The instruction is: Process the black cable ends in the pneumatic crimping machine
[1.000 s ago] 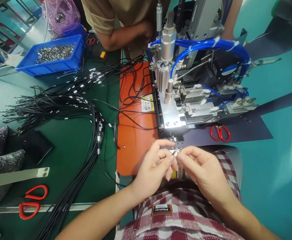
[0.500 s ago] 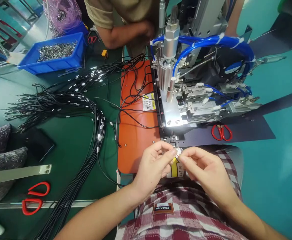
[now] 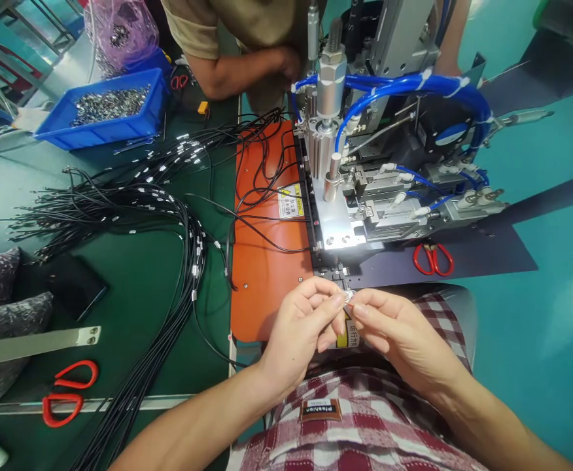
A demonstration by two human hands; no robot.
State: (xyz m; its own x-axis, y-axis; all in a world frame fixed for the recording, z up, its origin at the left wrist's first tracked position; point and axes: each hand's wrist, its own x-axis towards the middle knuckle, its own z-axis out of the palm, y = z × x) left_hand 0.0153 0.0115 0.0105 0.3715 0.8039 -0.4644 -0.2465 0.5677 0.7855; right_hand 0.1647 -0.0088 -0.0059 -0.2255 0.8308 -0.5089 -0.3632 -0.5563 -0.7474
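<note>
My left hand is closed in a pinch on a cable end, mostly hidden behind the thumb and fingertips. Thin wires, white with a bit of red, stick out of it towards the right. My right hand pinches the tips of these wires between thumb and forefinger, so the hands nearly touch. Both are held above my lap, just in front of the orange plate and the machine's lower edge. A yellow and white label shows below the fingers.
The metal machine with blue air hoses stands ahead. Black cables with white tags lie on the green table at left. Red-handled scissors lie at right, another pair at left. A blue bin holds small metal parts. A co-worker's forearm rests beyond.
The fingertips have shifted slightly around the wires; the black piece seen between the hands a second ago is now covered. Both hands stay in nearly the same place, and the view wobbles a little.
</note>
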